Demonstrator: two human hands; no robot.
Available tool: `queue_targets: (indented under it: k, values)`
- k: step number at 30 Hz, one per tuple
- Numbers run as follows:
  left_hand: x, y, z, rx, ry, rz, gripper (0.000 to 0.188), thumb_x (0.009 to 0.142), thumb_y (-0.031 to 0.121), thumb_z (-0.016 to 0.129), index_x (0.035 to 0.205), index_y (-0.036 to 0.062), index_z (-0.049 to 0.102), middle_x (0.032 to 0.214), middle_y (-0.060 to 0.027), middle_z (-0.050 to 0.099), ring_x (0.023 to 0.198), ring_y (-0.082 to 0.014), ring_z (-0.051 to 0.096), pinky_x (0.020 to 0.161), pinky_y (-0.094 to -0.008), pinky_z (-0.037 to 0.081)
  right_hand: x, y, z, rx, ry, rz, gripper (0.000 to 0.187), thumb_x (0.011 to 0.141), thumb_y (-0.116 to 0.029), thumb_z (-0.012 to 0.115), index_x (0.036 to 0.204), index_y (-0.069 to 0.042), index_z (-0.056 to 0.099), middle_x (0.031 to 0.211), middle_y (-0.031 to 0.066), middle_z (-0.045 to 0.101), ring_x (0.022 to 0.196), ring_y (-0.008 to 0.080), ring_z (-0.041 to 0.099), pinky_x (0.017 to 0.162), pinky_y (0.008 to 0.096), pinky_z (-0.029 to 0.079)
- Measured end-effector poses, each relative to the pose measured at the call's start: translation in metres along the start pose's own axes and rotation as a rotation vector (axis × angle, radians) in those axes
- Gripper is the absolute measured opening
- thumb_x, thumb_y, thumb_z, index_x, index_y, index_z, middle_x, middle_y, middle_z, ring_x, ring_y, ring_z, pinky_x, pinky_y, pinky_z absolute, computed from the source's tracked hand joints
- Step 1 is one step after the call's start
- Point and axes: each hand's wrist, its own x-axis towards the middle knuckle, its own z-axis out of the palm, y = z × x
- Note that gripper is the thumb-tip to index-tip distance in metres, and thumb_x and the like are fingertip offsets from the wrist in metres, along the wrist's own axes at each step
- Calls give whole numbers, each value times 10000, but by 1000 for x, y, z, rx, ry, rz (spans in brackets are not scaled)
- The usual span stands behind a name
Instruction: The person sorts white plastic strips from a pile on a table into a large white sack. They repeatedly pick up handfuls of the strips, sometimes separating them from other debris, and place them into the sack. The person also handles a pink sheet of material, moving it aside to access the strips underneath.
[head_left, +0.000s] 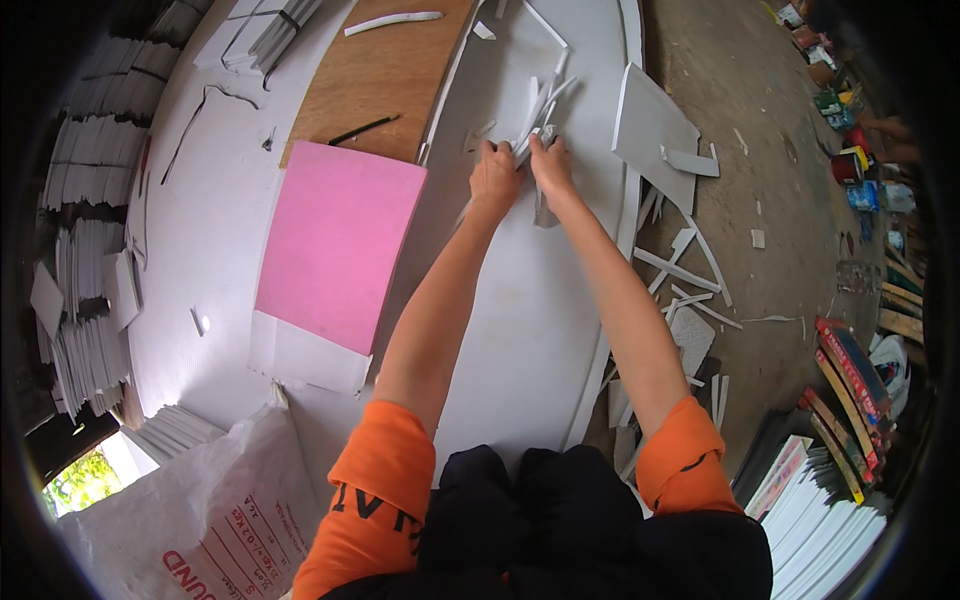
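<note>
Soft, even daylight fills the scene, brightest on the white tabletop (pixel 540 330) at centre, which nearly washes out. Shadows are faint and short. A sunlit opening glows at the lower left. Fisheye distortion bends straight edges toward the rim, where corners fall into black vignette. Focus is fairly sharp throughout.

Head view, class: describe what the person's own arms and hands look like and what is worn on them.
Both arms are bare from the upper arm down, below short orange sleeves. The sleeve on the person's left carries dark lettering; the other shows only a small dark mark. The left hand and right hand wear no gloves, and no watch or bracelet shows at the wrists.
</note>
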Motion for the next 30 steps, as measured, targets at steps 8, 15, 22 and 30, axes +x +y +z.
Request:
queue_targets:
  k: [8,15,22,30]
  values:
    - [-13,-11,9,-331,0,112,314,769,124,537,997,-43,400,822,-260,554,791,-413,552,655,-447,435,-19,-25,-22,210,-251,105,715,613,-275,728,1138,43,361,1049,194,518,957,285,526,826,380,420]
    - [-71,47,-66,-571,29,199,413,765,47,544,1068,-59,284,852,-267,550,789,-411,551,643,-414,437,-97,-91,-67,236,-132,-83,599,670,-185,651,1095,59,307,973,223,518,865,307,557,753,370,449]
    - [-159,188,-277,-741,196,113,752,770,18,563,1348,35,82,1190,-220,436,985,-302,526,750,-343,465,-238,-285,-193,401,-165,-294,499,725,-126,637,1087,42,336,967,195,532,870,267,556,754,351,435]
    - [-274,277,-532,-827,497,45,513,752,-8,550,1220,-9,340,1071,-177,473,973,-312,498,812,-357,417,-427,-507,-282,553,-471,-497,517,737,-112,647,1135,6,339,1008,138,512,922,217,518,812,331,409]
